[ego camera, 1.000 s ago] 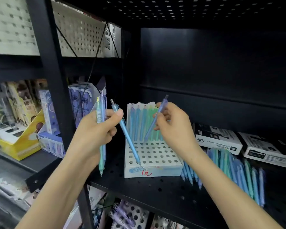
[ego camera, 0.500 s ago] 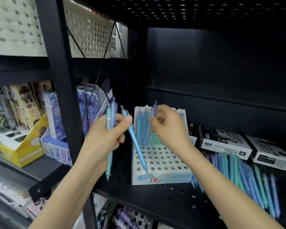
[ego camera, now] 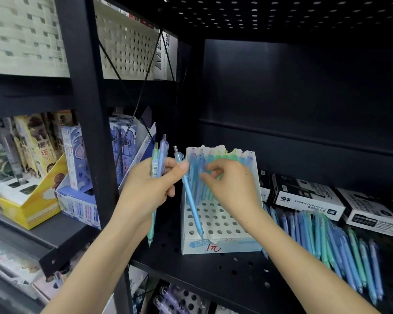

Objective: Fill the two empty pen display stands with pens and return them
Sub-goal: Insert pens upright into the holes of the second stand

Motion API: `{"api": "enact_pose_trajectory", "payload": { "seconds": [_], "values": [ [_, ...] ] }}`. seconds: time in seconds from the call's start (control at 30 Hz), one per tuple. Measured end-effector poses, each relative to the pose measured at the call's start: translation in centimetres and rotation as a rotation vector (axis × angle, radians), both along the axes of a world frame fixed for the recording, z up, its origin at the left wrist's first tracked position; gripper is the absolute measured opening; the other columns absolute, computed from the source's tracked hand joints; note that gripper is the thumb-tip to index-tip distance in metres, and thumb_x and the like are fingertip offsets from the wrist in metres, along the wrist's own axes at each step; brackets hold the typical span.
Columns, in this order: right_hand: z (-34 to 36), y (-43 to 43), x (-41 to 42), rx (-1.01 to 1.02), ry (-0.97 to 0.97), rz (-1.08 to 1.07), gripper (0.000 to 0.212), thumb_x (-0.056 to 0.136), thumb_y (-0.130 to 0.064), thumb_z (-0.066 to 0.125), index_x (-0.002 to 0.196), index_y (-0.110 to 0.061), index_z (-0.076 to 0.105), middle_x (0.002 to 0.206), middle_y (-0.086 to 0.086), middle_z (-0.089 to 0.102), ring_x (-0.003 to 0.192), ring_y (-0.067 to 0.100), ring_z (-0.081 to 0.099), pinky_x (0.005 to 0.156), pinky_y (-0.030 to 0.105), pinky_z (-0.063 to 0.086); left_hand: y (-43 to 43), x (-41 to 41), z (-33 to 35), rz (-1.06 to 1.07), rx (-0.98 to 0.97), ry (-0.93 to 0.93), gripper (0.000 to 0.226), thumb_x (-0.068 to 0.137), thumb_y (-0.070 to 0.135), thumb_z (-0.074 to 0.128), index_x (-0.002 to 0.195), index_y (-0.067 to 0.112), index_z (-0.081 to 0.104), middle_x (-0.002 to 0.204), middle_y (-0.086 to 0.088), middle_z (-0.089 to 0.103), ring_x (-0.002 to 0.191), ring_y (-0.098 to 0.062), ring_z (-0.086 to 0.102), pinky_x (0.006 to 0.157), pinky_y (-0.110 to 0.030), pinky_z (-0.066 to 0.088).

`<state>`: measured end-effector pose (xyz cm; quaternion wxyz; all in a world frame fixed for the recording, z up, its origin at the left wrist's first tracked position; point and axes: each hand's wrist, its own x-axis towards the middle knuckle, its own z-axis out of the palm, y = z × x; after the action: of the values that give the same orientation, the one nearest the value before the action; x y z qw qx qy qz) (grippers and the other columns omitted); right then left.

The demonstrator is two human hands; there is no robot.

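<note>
A white pen display stand [ego camera: 225, 244] with rows of holes sits on the black perforated shelf. Several blue and green pens stand in its back rows, and its front holes are bare. My left hand [ego camera: 145, 189] grips a green pen [ego camera: 155, 159] and a purple pen [ego camera: 163, 152] upright. Its thumb and forefinger pinch a slanted blue pen [ego camera: 191, 207] whose tip reaches the stand's front. My right hand [ego camera: 232, 189] is over the back rows, fingertips pinching a blue pen [ego camera: 202, 184] that stands there. Loose pens [ego camera: 327, 241] lie in a pile right of the stand.
Black-and-white marker boxes [ego camera: 304, 196] lie behind the loose pens. A black upright post [ego camera: 89, 132] stands left of my left hand, with a yellow box [ego camera: 32, 207] and blue cartons beyond it. Another holed stand [ego camera: 182, 298] with purple pens shows on the shelf below.
My right hand has lowered its blue pen from a raised slant down into the stand's back rows. The left hand keeps its three pens.
</note>
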<state>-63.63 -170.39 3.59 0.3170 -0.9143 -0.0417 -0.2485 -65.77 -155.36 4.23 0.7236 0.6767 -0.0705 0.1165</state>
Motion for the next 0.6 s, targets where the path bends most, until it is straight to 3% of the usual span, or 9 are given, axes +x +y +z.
{"api": "enact_pose_trajectory", "payload": {
  "seconds": [0.07, 0.17, 0.23, 0.33, 0.43, 0.6],
  "values": [
    [0.5, -0.3, -1.6, 0.099, -0.064, 0.071, 0.014, 0.086, -0.035, 0.062, 0.093, -0.024, 0.069, 0.079, -0.014, 0.064, 0.073, 0.002, 0.057, 0.069, 0.017, 0.045, -0.2, -0.1, 0.1, -0.016, -0.008, -0.001, 0.013, 0.08, 0.026, 0.07, 0.081, 0.015, 0.062, 0.043, 0.009, 0.047, 0.033, -0.003, 0.036, 0.035, -0.011, 0.027],
    [1.1, -0.2, -4.0, 0.288, 0.061, 0.327, 0.008, 0.082, -0.032, 0.068, 0.078, -0.027, 0.07, 0.07, -0.012, 0.067, 0.067, -0.003, 0.059, 0.062, 0.009, 0.044, -0.6, -0.2, 0.0, -0.042, 0.001, -0.005, 0.013, 0.079, 0.025, 0.07, 0.079, 0.016, 0.062, 0.043, 0.009, 0.047, 0.034, -0.003, 0.037, 0.035, -0.011, 0.027],
    [1.0, -0.3, -4.4, 0.307, 0.099, 0.371, 0.004, 0.08, -0.028, 0.071, 0.077, -0.026, 0.069, 0.068, -0.011, 0.066, 0.064, -0.003, 0.058, 0.058, 0.009, 0.044, -1.1, -0.2, 0.1, -0.069, 0.021, -0.006, 0.014, 0.077, 0.026, 0.071, 0.079, 0.017, 0.062, 0.044, 0.009, 0.049, 0.037, -0.003, 0.04, 0.037, -0.011, 0.029],
    [1.3, -0.8, -4.4, 0.341, 0.094, 0.362, 0.007, 0.081, -0.022, 0.071, 0.075, -0.021, 0.068, 0.066, -0.004, 0.065, 0.056, -0.001, 0.056, 0.05, 0.011, 0.043, -1.6, -0.3, 0.1, -0.086, 0.056, -0.02, 0.018, 0.077, 0.034, 0.068, 0.084, 0.017, 0.064, 0.049, 0.01, 0.051, 0.04, -0.002, 0.041, 0.039, -0.011, 0.03],
    [2.0, -2.4, -3.9, 0.492, -0.017, 0.248, 0.006, 0.081, -0.018, 0.071, 0.076, -0.014, 0.069, 0.067, 0.005, 0.068, 0.053, 0.005, 0.059, 0.049, 0.017, 0.047, -1.4, -0.2, 0.1, -0.059, 0.063, -0.006, 0.029, 0.087, 0.042, 0.054, 0.095, 0.016, 0.066, 0.067, 0.002, 0.053, 0.049, -0.006, 0.041, 0.042, -0.013, 0.03],
    [0.5, -3.0, -1.6, 0.513, -0.066, 0.093, 0.006, 0.084, -0.019, 0.069, 0.082, -0.013, 0.066, 0.071, 0.004, 0.068, 0.061, 0.014, 0.065, 0.055, 0.024, 0.053, -1.1, -0.8, -0.2, -0.113, -0.053, 0.057, 0.02, 0.098, 0.027, 0.043, 0.102, 0.019, 0.06, 0.067, 0.001, 0.055, 0.051, -0.01, 0.038, 0.035, -0.013, 0.025]
  ]
}}
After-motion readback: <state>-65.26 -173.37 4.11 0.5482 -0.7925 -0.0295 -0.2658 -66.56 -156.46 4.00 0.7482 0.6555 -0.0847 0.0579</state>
